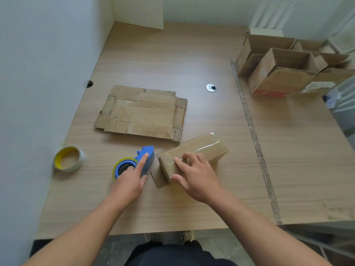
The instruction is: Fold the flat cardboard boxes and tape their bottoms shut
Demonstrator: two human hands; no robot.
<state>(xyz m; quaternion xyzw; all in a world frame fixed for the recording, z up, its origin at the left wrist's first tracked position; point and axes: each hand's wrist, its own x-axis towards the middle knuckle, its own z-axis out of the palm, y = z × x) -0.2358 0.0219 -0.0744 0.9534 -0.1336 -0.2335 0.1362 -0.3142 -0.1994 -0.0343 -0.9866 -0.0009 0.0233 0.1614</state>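
A: Pale wood-grain table [172, 54] pushed into a corner of white walls. On it?

B: Toward the middle-left, a stack of flat cardboard [142, 112], creased and not yet folded. Nearer, just off its near right corner, a folded box [207, 146] lying at a slant, with clear tape shining along the upper face and over the far end.

A: Hands?

B: Right hand [196, 175] spread over the box's near end, fingertips on the taped top, thumb against the end face; pressing down, not clenched. Left hand [128, 181] laid over a blue tape dispenser [148, 156] just left of the box, forefinger straight along the blue body, other fingers across the roll; resting there rather than wrapped round it.

A: Box and dispenser touching?

B: Close, but with a narrow gap of table between. One loose flap [159, 179] sticking out from under the box at the near end.

A: Elsewhere?

B: Spare tape roll [69, 159] with a yellow core, well apart at the left, near the wall. Round metal grommet [211, 87] set into the table beyond the box. Far right, a cluster of open boxes [278, 73], flaps up, one with a red patch low on its side. Grey strip [253, 135] running along the seam between two tabletops. Below the near edge, dark trousers [172, 254] and shoes [187, 236] on a grey floor.
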